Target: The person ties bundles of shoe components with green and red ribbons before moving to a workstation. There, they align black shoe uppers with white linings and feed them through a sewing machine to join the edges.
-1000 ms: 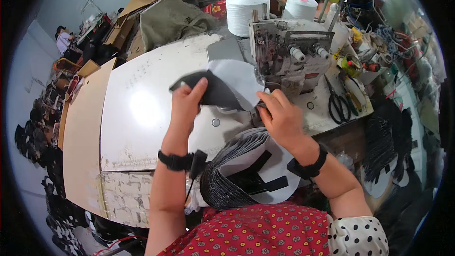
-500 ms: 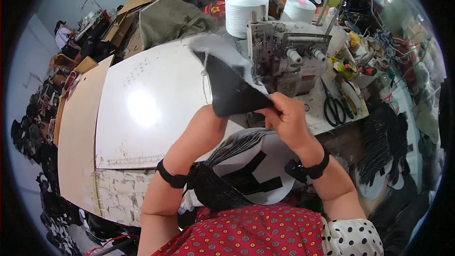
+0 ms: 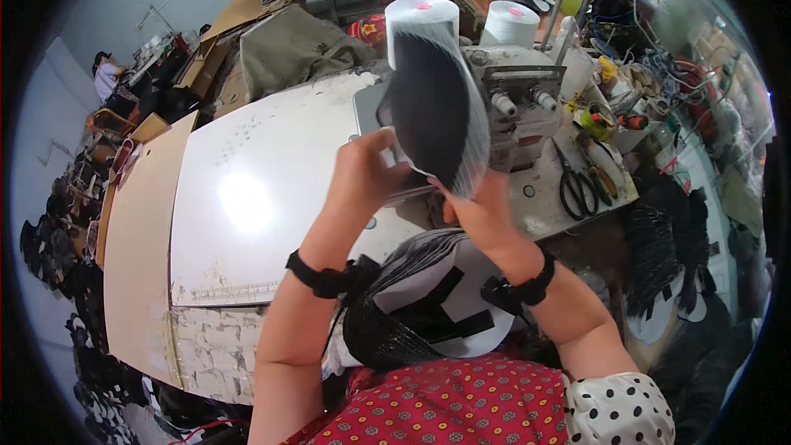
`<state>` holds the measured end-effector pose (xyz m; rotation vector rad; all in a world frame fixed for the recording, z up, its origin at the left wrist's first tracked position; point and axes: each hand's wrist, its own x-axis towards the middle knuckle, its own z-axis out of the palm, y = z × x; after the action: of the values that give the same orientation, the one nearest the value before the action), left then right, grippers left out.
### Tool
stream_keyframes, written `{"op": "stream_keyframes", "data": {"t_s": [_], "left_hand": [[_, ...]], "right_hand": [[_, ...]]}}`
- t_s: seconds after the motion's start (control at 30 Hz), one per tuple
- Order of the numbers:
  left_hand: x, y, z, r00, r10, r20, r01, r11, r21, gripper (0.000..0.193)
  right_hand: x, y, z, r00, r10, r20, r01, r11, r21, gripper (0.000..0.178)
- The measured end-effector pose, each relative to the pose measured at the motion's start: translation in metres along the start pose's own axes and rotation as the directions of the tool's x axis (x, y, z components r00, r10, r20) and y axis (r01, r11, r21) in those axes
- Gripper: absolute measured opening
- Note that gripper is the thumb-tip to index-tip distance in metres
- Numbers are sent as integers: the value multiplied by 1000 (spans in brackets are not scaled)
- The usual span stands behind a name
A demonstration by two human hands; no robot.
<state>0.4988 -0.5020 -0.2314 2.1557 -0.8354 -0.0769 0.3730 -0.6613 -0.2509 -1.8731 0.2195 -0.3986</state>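
So the big white smooth-topped worktop has a grubby grey metal sewing machine on its right side, and a thick curved stack of black-and-white flat pieces sits below, by the person's lap. The floppy black fabric piece with a pale striped border is held up on end in front of the machine — can't tell if it's touching. My take: with something this bendy, pinch the edge firmly and support the other side so it doesn't buckle, and mind the loose top end near the machine. Hands are apart, one each side of the lower end: the right hand is pinched on it, while the left hand curls half-open at the left edge — grip unclear.
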Motion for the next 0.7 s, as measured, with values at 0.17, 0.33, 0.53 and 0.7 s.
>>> {"op": "stream_keyframes", "data": {"t_s": [0.17,0.33,0.53,0.7], "left_hand": [[-4,1,-2,980,199,30,-146,808,-571,39],[-12,-18,-18,994,73,77,41,406,-913,62],[8,-39,-12,991,-123,-61,11,511,-860,25],[9,-47,-16,917,-350,-190,92,650,-754,24]], "right_hand": [[-16,8,-20,876,-481,-28,482,876,0,17],[-36,20,-31,902,-387,188,398,917,-22,19],[-22,36,-8,920,-387,57,385,922,40,14],[-10,35,2,880,-474,-29,469,877,-104,16]]}}
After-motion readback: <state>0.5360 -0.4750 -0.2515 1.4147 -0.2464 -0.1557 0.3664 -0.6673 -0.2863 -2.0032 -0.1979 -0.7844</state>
